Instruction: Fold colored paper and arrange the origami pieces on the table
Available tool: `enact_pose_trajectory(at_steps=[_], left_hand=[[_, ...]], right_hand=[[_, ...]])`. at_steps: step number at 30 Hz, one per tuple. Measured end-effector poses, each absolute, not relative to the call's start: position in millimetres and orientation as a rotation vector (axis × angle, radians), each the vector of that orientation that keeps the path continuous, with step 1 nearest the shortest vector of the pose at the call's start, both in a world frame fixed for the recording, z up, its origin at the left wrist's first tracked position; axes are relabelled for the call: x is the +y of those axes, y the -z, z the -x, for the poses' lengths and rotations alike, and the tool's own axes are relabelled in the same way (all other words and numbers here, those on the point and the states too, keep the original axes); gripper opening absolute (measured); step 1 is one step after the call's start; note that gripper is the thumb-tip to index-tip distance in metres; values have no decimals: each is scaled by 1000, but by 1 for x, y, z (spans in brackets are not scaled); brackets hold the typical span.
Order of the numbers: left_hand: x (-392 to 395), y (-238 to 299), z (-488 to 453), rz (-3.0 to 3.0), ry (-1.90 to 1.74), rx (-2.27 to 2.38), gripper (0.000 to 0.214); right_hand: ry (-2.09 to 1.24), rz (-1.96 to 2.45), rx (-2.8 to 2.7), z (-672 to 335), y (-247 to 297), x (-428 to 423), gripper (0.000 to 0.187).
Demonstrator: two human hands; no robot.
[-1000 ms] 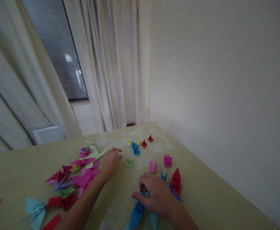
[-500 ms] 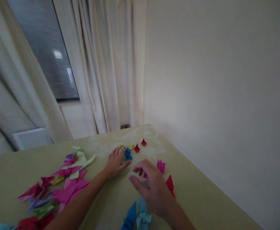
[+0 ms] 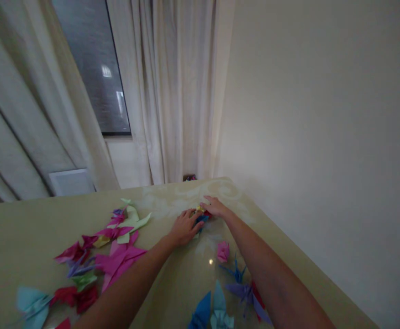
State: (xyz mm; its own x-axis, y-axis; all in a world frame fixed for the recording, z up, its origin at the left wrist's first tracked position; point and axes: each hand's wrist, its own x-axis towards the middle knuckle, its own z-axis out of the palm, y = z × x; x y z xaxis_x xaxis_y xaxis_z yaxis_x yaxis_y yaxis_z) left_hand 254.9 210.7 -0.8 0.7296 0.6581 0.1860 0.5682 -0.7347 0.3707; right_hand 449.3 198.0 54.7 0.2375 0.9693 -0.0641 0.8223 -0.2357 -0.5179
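Near the far corner of the table, my left hand (image 3: 185,227) lies with its fingers spread at the left side of a small cluster of folded paper pieces. A blue piece (image 3: 203,219) shows beside its fingertips. My right hand (image 3: 216,207) reaches to the cluster from the right, fingers stretched out. Between the hands are a yellow piece (image 3: 199,208) and a red piece (image 3: 207,214), partly covered by fingers. Nearer to me is a pink folded piece (image 3: 223,252). The undersides of both hands are hidden.
A heap of paper cranes, with a large pink one (image 3: 121,260), lies on the left. Nearer are a light blue crane (image 3: 34,305), a purple crane (image 3: 244,292) and blue folded pieces (image 3: 200,311). The wall (image 3: 316,137) runs along the table's right edge; curtains (image 3: 172,91) hang behind.
My right hand has moved forward to the small pieces. The red pieces that stood apart are now mostly hidden by it. My left hand stays by the cluster; the view has turned slightly left.
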Motion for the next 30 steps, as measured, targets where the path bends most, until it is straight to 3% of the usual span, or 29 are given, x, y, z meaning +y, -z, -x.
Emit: enact_pose_trajectory(at_steps=[6,15,19,30], left_hand=[[171,-22,-224,-2666,-418,1061,47],[133,-48,-59,-2594,-205,1577,36],[132,-44,-32,-2580,-134,1685,36],[143,-53,-33,-2409,-420,1688,19]], right_hand=[[-597,1944,-1884,-395,-63,174,44],[-474,1594,-2019,-332,-112,87,77],[-518,1442,-2054,-294,-135,51,95],[-340,1548,-2080,-286,-163,17,91]])
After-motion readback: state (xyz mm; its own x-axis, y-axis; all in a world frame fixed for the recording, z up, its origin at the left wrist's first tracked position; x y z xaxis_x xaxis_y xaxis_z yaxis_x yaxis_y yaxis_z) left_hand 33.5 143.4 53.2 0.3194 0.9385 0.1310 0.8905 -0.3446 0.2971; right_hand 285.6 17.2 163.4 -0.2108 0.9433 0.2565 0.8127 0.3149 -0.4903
